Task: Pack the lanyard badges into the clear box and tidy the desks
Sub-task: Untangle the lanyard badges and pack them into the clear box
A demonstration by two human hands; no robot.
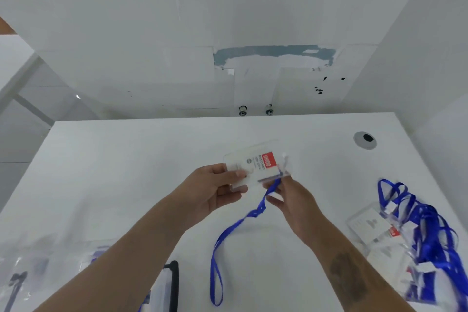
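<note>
While I hold the badge holder (255, 167) up over the middle of the white desk (126, 159), my left hand (215, 190) is closed on its left edge, thumb on top, and my right hand (291, 197) pinches loosely at the clip end where the blue lanyard (228, 233) joins it. My worry is the strap: it hangs in a long loop to the near desk, and if I swing the badge sideways it could drag, snag on the black-edged thing (172, 284) at the near edge, or pull the clip out of my light right-hand grip. Blur hides how firmly that clip sits. To the right lies a tangled pile of badges (405, 235), whose straps could catch this one if I set it down close. Clear bags (33, 263) lie near left; I cannot tell whether the clear box is among them. A cable grommet (364, 140) sits far right, out of the way.
</note>
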